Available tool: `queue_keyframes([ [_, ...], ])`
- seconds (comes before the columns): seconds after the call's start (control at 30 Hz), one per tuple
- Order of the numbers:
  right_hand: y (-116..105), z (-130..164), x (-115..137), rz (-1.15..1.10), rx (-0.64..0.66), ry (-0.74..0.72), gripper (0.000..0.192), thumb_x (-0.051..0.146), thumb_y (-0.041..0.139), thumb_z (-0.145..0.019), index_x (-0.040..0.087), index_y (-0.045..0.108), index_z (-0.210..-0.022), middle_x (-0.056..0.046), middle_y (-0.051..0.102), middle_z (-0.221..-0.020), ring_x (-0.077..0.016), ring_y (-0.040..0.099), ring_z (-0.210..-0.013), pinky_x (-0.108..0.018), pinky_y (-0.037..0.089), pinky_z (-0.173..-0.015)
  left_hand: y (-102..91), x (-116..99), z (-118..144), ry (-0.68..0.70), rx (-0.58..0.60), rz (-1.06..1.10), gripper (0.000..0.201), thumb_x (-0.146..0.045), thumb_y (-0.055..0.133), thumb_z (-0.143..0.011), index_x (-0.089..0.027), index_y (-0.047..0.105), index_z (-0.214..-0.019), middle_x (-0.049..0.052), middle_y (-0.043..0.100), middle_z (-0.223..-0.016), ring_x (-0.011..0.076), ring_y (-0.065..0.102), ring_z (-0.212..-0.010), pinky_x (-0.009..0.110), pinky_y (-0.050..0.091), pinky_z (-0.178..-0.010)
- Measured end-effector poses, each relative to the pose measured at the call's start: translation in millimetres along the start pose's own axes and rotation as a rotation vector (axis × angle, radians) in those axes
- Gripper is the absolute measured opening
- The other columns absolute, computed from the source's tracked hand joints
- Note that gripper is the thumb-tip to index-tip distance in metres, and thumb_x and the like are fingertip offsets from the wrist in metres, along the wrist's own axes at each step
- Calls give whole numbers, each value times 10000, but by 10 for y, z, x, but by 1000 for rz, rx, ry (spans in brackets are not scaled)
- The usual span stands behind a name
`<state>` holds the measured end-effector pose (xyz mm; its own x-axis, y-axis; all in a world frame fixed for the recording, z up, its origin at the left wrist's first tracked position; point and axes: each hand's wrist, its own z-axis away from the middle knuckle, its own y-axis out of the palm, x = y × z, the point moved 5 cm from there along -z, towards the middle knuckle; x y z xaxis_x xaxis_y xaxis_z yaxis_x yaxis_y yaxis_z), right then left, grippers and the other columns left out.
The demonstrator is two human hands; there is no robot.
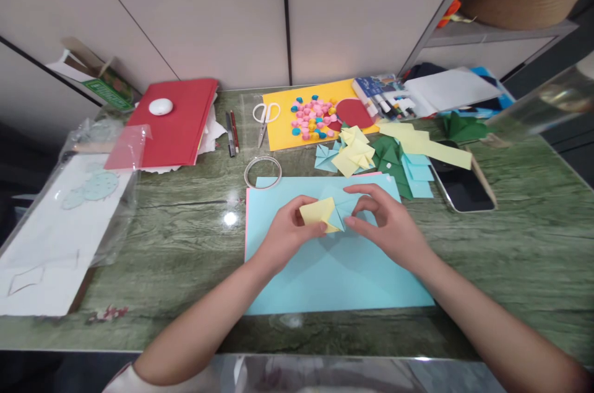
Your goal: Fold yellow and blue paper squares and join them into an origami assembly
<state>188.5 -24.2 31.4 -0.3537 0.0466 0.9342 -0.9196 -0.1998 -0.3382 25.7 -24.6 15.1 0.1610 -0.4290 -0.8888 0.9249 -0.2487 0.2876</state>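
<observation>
My left hand [292, 226] pinches a yellow folded paper [315, 211] between thumb and fingers, above a large light-blue sheet [325, 281]. A light-blue folded paper [340, 215] meets the yellow one at its right side, and the two overlap. My right hand [383, 220] has its thumb and a curled finger at the right edge of the blue folded paper, with the forefinger raised. Where the blue paper ends is hard to see against the sheet below. A pink edge shows under the sheet's left side.
Behind lie folded papers [355, 151], yellow strips [427, 144], a phone [464, 185], scissors [265, 120], a tape roll [263, 172], and pink, blue and yellow balls [313, 116] on yellow card. Markers [383, 102] are at the back right. At left are a red folder [171, 127] and a drawing [60, 226].
</observation>
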Motion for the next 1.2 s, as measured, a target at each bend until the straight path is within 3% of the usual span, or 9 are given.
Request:
queue_keyframes([
  [0.13, 16, 15, 21, 79, -32, -27, 345, 226, 612, -740, 262, 507, -1067, 47, 547, -661, -151, 566, -733, -297, 393, -774, 22, -23, -1, 6, 2, -67, 333, -192, 745, -569, -168, 524, -817, -35, 528, -758, 96, 493, -676, 209, 401, -615],
  [0.3, -2, 45, 41, 159, -75, -18, 346, 215, 623, -733, 288, 515, -1053, 55, 554, -678, -138, 564, -710, -263, 399, -723, 16, -28, -2, 11, 7, -182, 267, -260, 721, -612, -162, 519, -757, -49, 469, -681, 84, 437, -618, 200, 352, -570],
  [0.53, 27, 44, 27, 116, -15, -23, 376, 297, 610, -759, 295, 481, -1112, 44, 547, -690, -153, 561, -722, -271, 407, -691, -33, 16, -14, 22, -9, -220, 272, -271, 713, -628, -165, 518, -785, -43, 473, -682, 88, 422, -620, 203, 337, -561],
  [0.67, 47, 47, 27, 149, 1, -6, 470, 312, 658, -715, 307, 465, -1144, 30, 569, -758, -164, 556, -755, -288, 421, -710, -26, 11, -23, 24, -5, -196, 251, -250, 709, -627, -163, 529, -780, -45, 485, -674, 84, 430, -612, 195, 336, -551],
  [0.83, 54, 55, 23, 193, -30, 5, 447, 276, 664, -710, 318, 487, -1119, 21, 592, -881, -133, 549, -655, -281, 438, -659, -29, 18, -29, 27, -16, -264, 232, -233, 712, -613, -161, 557, -771, -38, 507, -686, 88, 442, -621, 198, 349, -561],
  [1.03, 54, 54, 21, 252, -64, -38, 455, 280, 663, -722, 328, 486, -1138, 40, 583, -756, -131, 568, -621, -281, 457, -661, -4, -11, -17, 31, -33, -315, 248, -255, 721, -598, -163, 529, -725, -48, 460, -670, 87, 420, -619, 196, 351, -562],
  [1.2, 60, 80, 67, 318, -66, -102, 447, 261, 619, -762, 344, 471, -1175, 20, 616, -911, -133, 604, -701, -285, 471, -728, -4, -16, -4, 29, -28, -280, 278, -294, 728, -599, -162, 517, -723, -50, 455, -654, 88, 415, -608, 200, 341, -556],
])
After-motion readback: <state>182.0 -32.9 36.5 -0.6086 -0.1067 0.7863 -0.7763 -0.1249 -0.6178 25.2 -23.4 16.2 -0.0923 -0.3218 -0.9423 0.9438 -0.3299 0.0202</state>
